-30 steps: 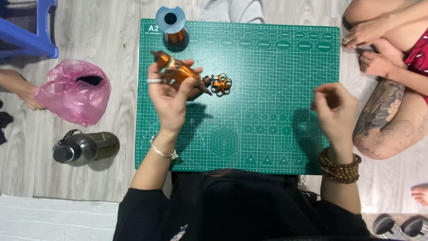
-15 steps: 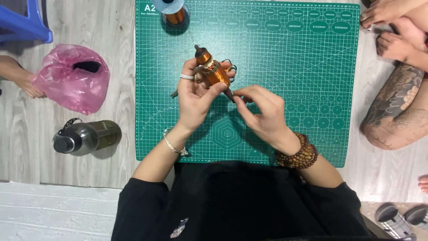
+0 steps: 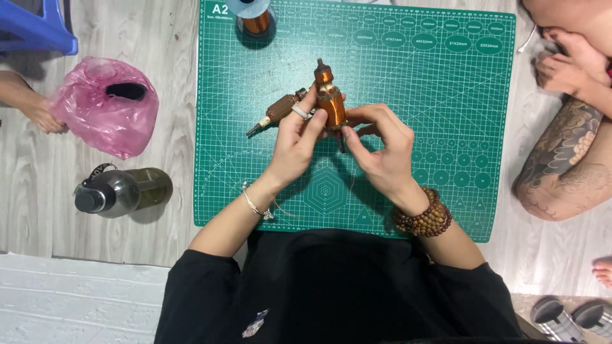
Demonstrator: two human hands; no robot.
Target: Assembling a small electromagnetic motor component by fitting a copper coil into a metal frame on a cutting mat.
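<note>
Holding a copper-wound motor armature (image 3: 329,102) upright above the upper middle of the green cutting mat (image 3: 446,159), the left hand (image 3: 296,137) has its fingers wrapped round the winding from the left, while the right hand (image 3: 376,143) pinches at the lower end of the same piece with thumb and fingertips pressed together; what exactly sits between those fingertips is too small to tell, possibly a fine wire. Just left of the held piece, a second, duller armature (image 3: 278,111) shows partly behind the left fingers, and whether it rests on the mat or is caught in that hand cannot be made out. The main risk, as I judge it, is that a thin strand kinks or snaps if the right-hand pinch pulls at an angle, or that the smooth shaft turns in the left grip and the winding loosens. A spool of copper wire (image 3: 255,19) stands at the mat's far edge near its left corner, and could tip and roll if dragged. On the floor left of the mat lie a pink plastic bag (image 3: 95,118) and a dark bottle (image 3: 121,191) on its side; another person sits off the right edge.
</note>
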